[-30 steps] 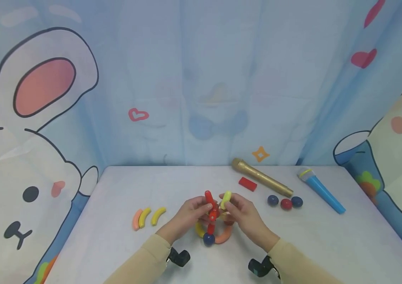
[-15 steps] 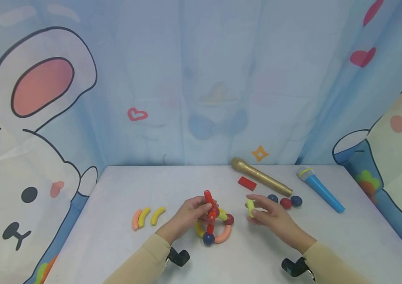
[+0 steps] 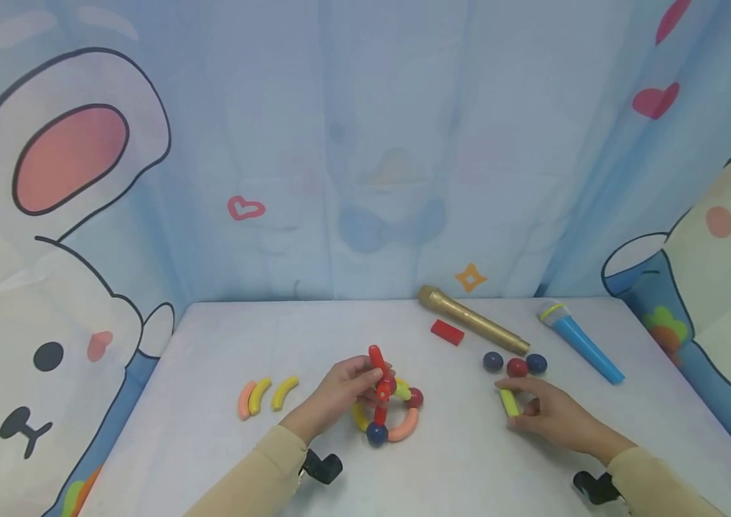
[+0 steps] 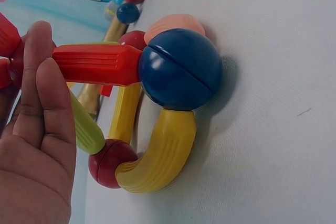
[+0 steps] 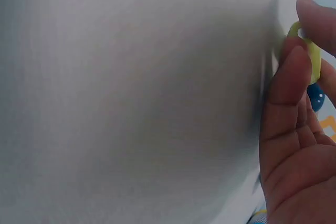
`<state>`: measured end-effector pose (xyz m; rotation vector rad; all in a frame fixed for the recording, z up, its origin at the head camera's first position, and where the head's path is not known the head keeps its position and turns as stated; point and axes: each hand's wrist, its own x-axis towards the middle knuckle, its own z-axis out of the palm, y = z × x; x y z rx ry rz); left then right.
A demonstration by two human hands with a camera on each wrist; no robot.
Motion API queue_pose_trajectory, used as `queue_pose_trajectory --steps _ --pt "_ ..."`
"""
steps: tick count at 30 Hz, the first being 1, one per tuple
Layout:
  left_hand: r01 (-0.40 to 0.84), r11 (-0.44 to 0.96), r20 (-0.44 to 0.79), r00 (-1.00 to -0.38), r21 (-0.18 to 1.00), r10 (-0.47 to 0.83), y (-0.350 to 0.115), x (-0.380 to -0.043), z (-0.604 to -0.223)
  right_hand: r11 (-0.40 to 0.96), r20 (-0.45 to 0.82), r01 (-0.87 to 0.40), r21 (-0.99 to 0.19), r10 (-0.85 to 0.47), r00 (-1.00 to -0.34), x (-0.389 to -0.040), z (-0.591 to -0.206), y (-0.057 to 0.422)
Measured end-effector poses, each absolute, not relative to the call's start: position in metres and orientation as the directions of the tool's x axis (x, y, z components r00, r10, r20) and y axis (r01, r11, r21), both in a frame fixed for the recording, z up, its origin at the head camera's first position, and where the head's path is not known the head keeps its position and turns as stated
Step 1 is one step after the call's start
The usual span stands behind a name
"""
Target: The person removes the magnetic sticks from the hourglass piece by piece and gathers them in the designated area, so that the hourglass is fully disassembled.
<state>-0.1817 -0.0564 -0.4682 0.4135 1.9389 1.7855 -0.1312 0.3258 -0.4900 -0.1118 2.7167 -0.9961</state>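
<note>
My left hand grips the top of a small frame built from magnetic toy sticks and balls, its fingers around the upper red ball. Below it, a red stick runs to a large blue ball at the table. A curved yellow stick joins that ball to a dark red ball, and a curved pink stick forms the base's right side. Off to the right, my right hand pinches a yellow-green magnetic stick between thumb and fingers, low over the table.
Two blue balls and a red ball lie just beyond the right hand. Behind them are a gold microphone, a blue microphone and a red block. Two yellow curved sticks and a pink one lie left.
My right hand has drawn away from the frame to the right, carrying the yellow-green stick down toward the table. My left hand keeps its hold on the frame in about the same place.
</note>
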Motion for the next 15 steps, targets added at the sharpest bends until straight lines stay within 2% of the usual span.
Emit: queue_pose_trajectory --steps 5,12,15 --pt "-0.096 0.108 -0.138 -0.841 0.990 0.524 -0.0564 -0.1816 -0.4673 0.803 -0.188 -0.008 -0.596 -0.148 -0.971 -0.1328 -0.4941 0.3275" --pt "-0.094 0.113 -0.140 -0.838 0.989 0.527 -0.0573 -0.1818 -0.4671 0.814 -0.201 0.035 -0.580 -0.102 -0.974 -0.1331 -0.4968 0.3268" --pt "-0.101 0.118 -0.149 -0.838 0.988 0.525 -0.0578 -0.1819 -0.4678 0.813 -0.133 0.007 -0.582 -0.087 -0.987 -0.1290 -0.4946 0.3246"
